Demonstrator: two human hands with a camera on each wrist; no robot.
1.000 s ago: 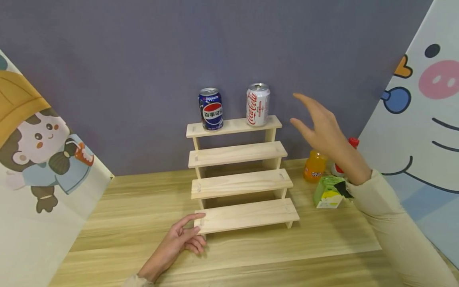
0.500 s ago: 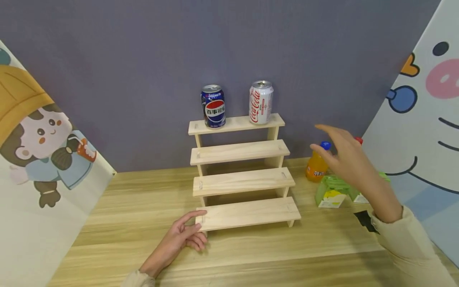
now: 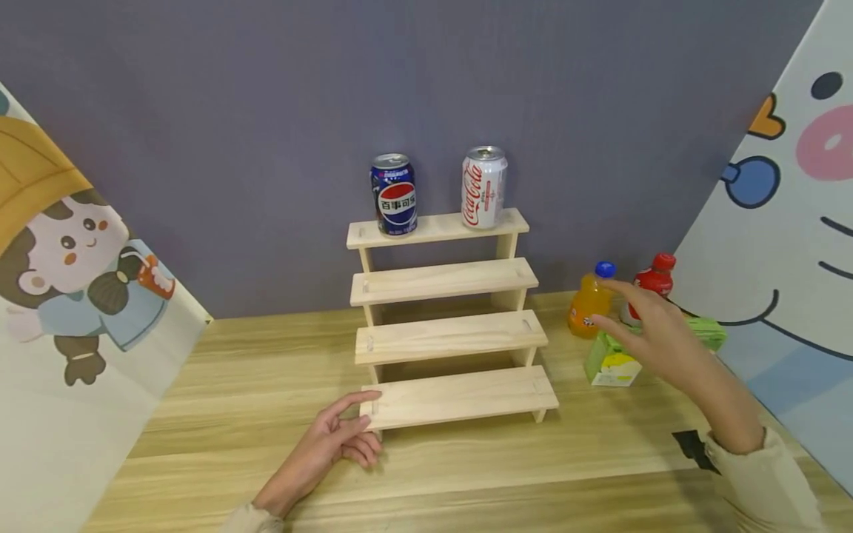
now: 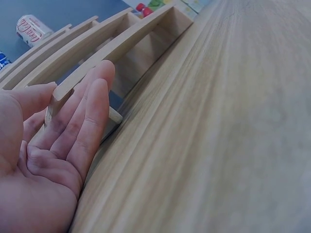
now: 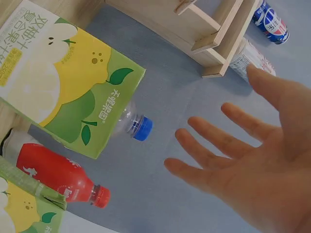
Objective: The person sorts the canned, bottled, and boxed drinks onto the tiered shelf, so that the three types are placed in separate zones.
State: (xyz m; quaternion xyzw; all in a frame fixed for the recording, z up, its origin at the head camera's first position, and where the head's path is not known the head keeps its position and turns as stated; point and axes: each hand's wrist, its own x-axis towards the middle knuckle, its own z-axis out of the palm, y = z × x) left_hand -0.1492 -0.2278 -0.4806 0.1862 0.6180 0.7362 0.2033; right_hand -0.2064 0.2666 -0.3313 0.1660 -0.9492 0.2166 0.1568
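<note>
My left hand [image 3: 336,437] grips the left end of the lowest board of a four-step-like pale wooden display stand [image 3: 460,400]. In the left wrist view, the thumb [image 4: 39,97] lies on the board's corner and the fingers reach underneath. My right hand [image 3: 660,337], holding nothing, hovers over green juice cartons [image 3: 611,369] with fingers spread. Behind it stand an orange soda bottle [image 3: 589,309] with a blue cap and a red bottle [image 3: 656,278]. The right wrist view shows a carton [image 5: 73,82] with a lemon picture close to that hand.
A blue Pepsi can [image 3: 395,196] and a white Coca-Cola can [image 3: 483,189] stand on the top board. A grey wall [image 3: 266,148] rises behind the stand, with cartoon panels at both sides. A black patch [image 3: 695,448] lies on the wooden table [image 3: 266,370] by the right sleeve.
My right hand has moved away from beside the Coca-Cola can, down and to the right, to above the cartons. My left hand stays on the stand's lowest board.
</note>
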